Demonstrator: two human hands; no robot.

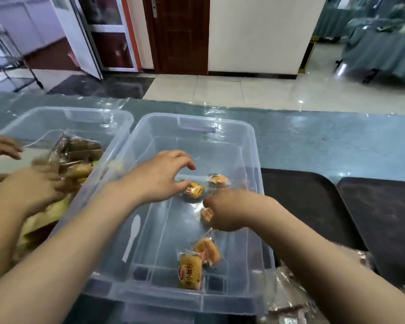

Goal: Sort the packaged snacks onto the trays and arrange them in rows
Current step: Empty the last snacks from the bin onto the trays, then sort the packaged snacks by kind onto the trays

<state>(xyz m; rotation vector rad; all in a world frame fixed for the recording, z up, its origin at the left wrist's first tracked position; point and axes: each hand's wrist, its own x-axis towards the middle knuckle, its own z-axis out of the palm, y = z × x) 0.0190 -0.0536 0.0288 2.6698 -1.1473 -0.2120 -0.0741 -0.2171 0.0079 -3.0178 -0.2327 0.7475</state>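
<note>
A clear plastic bin [250, 146] stands in front of me with several small yellow bread packets in it. My left hand [159, 176] reaches into the bin, fingers spread and curved over one packet [194, 191], the thumb tip touching it. My right hand [225, 212] is curled into a fist round another packet [207, 215], which is mostly hidden. Loose packets lie further back [217, 179] and near the front wall [207, 250] [190, 271]. Two dark trays [313, 206] [384, 218] lie to the right of the bin.
A second clear bin [56, 113] on the left holds brown and yellow packets [82, 150]; another person's hands [31, 190] [0, 147] work in it. A white plastic spoon [132, 237] lies in my bin. Wrapped packets [288, 298] are piled at the front right.
</note>
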